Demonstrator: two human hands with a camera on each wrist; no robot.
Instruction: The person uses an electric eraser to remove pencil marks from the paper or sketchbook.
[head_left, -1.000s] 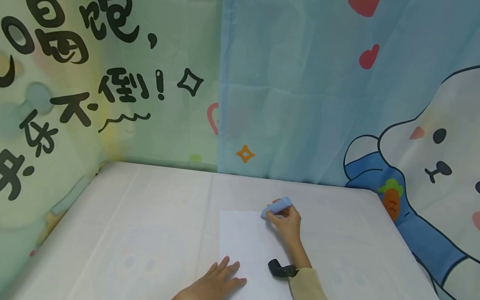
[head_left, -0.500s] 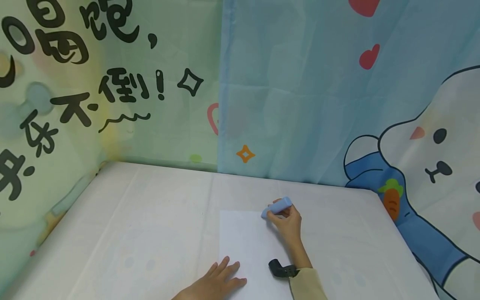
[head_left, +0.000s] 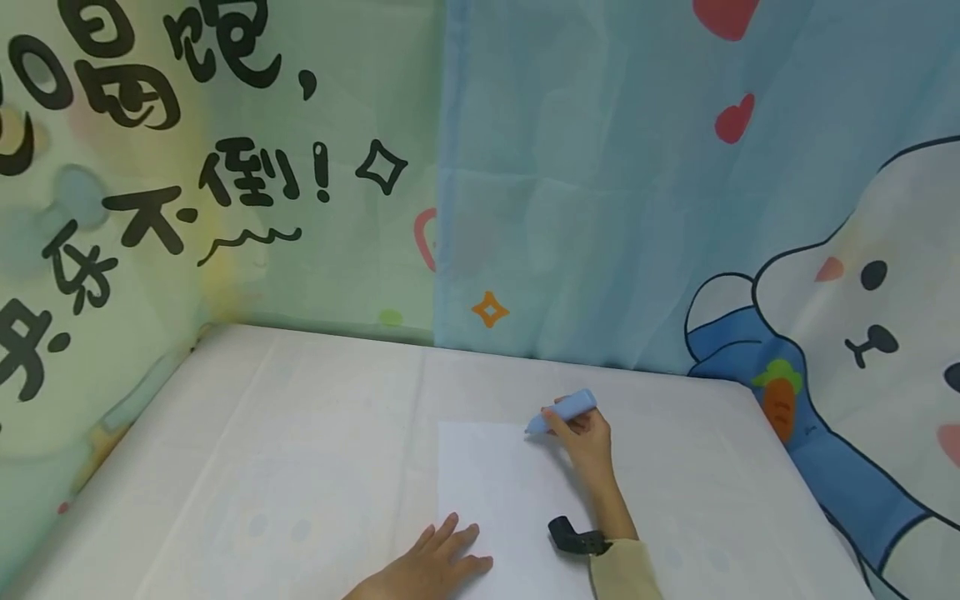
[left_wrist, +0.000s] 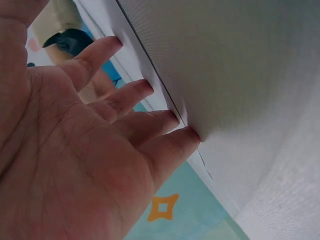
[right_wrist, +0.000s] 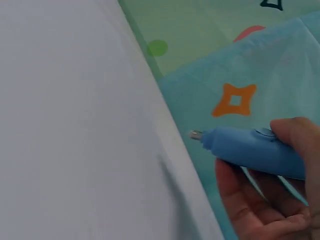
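A sheet of white paper (head_left: 491,479) lies on the table in the head view. My left hand (head_left: 431,562) rests at its lower left with fingers spread; in the left wrist view the fingertips (left_wrist: 192,135) touch the white surface. My right hand (head_left: 588,454) holds a light blue electric eraser (head_left: 572,406) over the sheet's top right part. The right wrist view shows the electric eraser (right_wrist: 255,150) between thumb and fingers, the thumb beside its button. Its narrow tip points left and seems to hover just above the surface, where a shadow falls. No marks can be made out on the paper.
White cloth covers the table (head_left: 300,433). Behind it hang a green curtain (head_left: 360,258) with black lettering and a blue curtain (head_left: 570,208) with a printed bear. A black band with a camera (head_left: 577,537) sits on the right wrist.
My right hand and the electric eraser have shifted slightly right, and more of the eraser's tip end shows. The left hand has stayed in place. The head view has tilted a little.
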